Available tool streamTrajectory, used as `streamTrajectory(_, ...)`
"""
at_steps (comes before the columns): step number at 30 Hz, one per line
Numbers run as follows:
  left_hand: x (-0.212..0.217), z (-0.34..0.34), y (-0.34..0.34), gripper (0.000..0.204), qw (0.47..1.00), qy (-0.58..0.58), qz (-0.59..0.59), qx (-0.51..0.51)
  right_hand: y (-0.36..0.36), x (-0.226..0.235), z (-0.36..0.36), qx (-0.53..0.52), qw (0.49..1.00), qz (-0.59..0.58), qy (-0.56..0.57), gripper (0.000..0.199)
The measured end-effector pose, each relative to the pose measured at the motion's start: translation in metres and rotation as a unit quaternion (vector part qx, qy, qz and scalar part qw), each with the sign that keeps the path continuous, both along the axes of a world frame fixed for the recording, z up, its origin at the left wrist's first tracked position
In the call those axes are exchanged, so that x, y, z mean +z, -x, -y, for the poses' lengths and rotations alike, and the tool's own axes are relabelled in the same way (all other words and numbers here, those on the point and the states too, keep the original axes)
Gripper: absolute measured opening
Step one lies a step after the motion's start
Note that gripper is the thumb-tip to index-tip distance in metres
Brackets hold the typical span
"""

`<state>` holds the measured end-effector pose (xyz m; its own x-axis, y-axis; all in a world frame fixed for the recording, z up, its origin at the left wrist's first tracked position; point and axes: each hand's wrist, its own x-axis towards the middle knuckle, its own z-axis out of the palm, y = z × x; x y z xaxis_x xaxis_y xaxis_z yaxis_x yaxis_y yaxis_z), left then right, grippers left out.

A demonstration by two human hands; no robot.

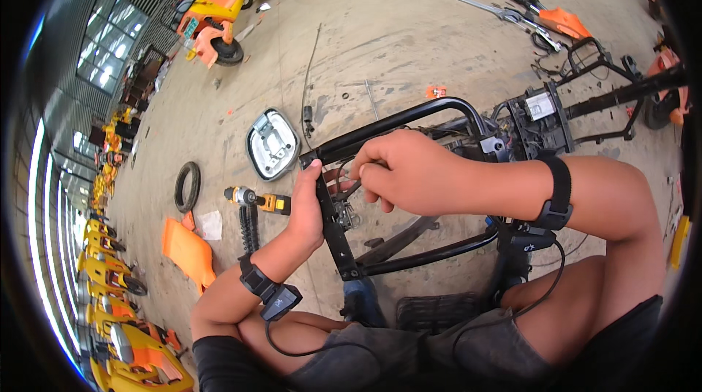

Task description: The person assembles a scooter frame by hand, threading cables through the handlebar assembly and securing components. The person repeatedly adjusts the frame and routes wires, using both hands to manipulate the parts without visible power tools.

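Observation:
A black tubular scooter frame (pixel 398 120) lies across in front of me, above my knees. My left hand (pixel 306 205) is wrapped around the flat crossbar at its left end, with the thumb on the near side and fingertips showing beyond it. Inside the frame, just right of that crossbar, my right hand (pixel 413 172) is closed in a pinch. Something thin and dark shows by its fingertips, too hidden to name. A metal bracket (pixel 346 215) sits below the fingers, next to the crossbar. Farther right, a black box with a white label (pixel 540 105) is mounted on the frame.
Left on the floor are a yellow-black power drill (pixel 274 203), a coil-spring shock absorber (pixel 248 230), a tyre (pixel 188 186), an orange panel (pixel 188 246) and a rounded grey housing (pixel 273 143). Hand tools (pixel 512 15) lie far right. Yellow scooters (pixel 102 268) line the left side.

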<state>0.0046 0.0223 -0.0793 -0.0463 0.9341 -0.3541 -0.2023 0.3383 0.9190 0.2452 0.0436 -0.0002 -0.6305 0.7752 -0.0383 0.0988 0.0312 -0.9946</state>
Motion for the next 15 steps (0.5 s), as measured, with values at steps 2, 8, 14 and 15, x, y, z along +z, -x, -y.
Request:
streamTrajectory(2, -0.002, 0.001, 0.008, 0.052, 0.999, 0.032, -0.015, -0.033, 0.005, -0.004, 0.001, -0.008, 0.999, 0.005, -0.039, 0.025)
streamTrajectory(8, 0.012, 0.001, -0.005, 0.077, 0.996, 0.038, -0.041, -0.069, 0.01, -0.001, 0.0, 0.022, 0.998, 0.041, -0.053, 0.028)
streamTrajectory(14, 0.006, 0.002, -0.001, 0.064, 0.997, -0.027, -0.034, -0.057, 0.039, -0.003, -0.01, -0.041, 0.982, 0.018, -0.184, 0.028)
streamTrajectory(15, 0.006, 0.003, -0.004, 0.061, 0.999, -0.021, -0.033, -0.038, 0.044, -0.005, -0.012, -0.045, 0.978, 0.026, -0.204, 0.028)
